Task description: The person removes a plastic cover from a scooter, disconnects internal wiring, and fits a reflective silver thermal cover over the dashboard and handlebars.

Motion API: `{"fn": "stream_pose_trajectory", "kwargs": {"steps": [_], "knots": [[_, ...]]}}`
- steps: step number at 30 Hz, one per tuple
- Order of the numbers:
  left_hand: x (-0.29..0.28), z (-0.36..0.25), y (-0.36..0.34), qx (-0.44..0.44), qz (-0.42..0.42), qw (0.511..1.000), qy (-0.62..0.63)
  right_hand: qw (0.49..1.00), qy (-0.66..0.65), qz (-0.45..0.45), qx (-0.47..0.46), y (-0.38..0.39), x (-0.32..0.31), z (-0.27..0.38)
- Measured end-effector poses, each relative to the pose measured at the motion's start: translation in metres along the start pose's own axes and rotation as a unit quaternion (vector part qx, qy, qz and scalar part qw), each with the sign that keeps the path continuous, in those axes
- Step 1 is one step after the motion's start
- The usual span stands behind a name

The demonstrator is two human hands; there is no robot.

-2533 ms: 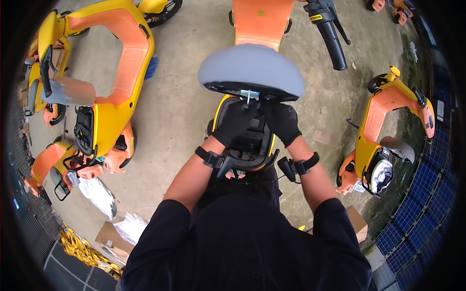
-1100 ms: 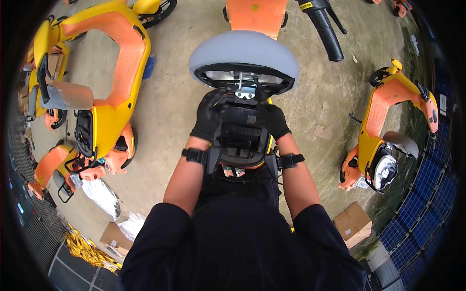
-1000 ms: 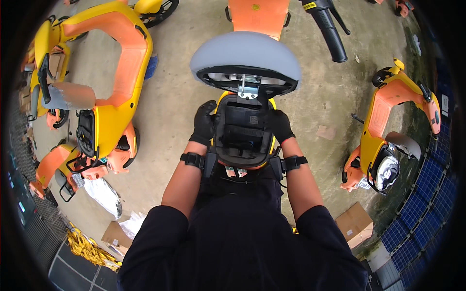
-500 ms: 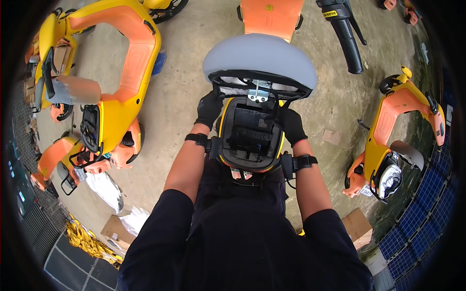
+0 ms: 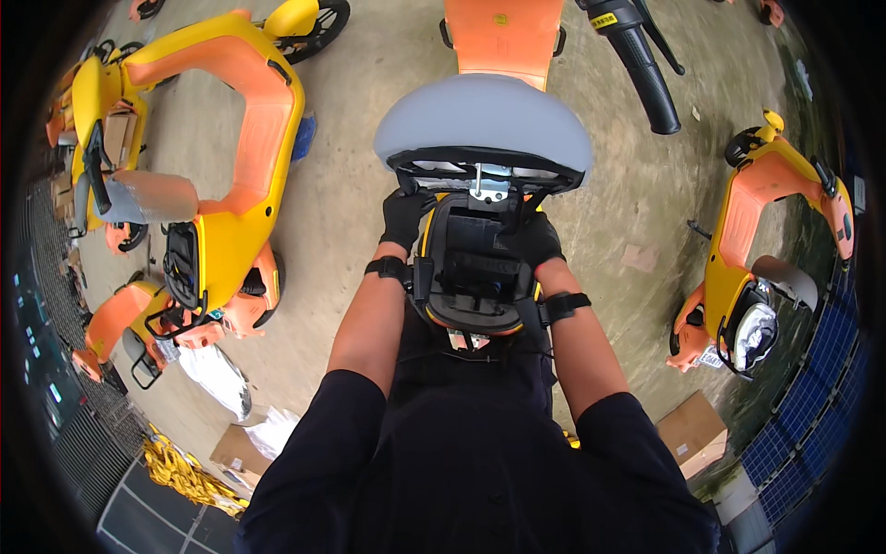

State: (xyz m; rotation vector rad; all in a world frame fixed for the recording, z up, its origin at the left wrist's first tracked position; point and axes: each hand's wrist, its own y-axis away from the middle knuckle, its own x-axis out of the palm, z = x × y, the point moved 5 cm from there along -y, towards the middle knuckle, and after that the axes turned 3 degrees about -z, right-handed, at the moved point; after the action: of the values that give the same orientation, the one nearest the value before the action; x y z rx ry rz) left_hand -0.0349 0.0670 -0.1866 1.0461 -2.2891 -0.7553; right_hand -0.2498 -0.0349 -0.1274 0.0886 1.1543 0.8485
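Observation:
In front of me a scooter's grey seat (image 5: 482, 120) is tipped up on its metal hinge (image 5: 489, 183). Below it gapes the black storage compartment (image 5: 475, 312), with ribbed dark shapes inside. My left hand (image 5: 403, 220), in a black glove, is at the compartment's left rim; its bent fingers reach the seat's lower left corner, and what they close on is hard to see. My right hand (image 5: 535, 240), gloved too, lies across the right rim beside the hinge. Its fingers reach over the opening and blend into the dark plastic.
The scooter's orange footboard (image 5: 503, 42) and black handlebar grip (image 5: 646, 78) are ahead. A yellow-orange scooter (image 5: 284, 138) stands left, another (image 5: 718, 263) right. Cardboard boxes (image 5: 692, 427), white bags (image 5: 214, 374) and yellow straps (image 5: 185, 475) lie around behind.
My right hand has moved inward over the compartment's right side. My left hand remains near the seat corner. The view has shifted slightly, and the seat stays raised.

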Motion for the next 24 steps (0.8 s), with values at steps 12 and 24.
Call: {"fn": "stream_pose_trajectory", "kwargs": {"steps": [12,24], "knots": [[-0.004,-0.028,0.006,0.134,0.086,0.889,-0.428,0.958,-0.252,-0.098,-0.101,-0.075,0.071,0.124],[0.05,-0.101,0.057,0.259,0.108,0.909,-0.309,0.87,-0.446,-0.055,-0.204,-0.078,0.071,0.1]]}}
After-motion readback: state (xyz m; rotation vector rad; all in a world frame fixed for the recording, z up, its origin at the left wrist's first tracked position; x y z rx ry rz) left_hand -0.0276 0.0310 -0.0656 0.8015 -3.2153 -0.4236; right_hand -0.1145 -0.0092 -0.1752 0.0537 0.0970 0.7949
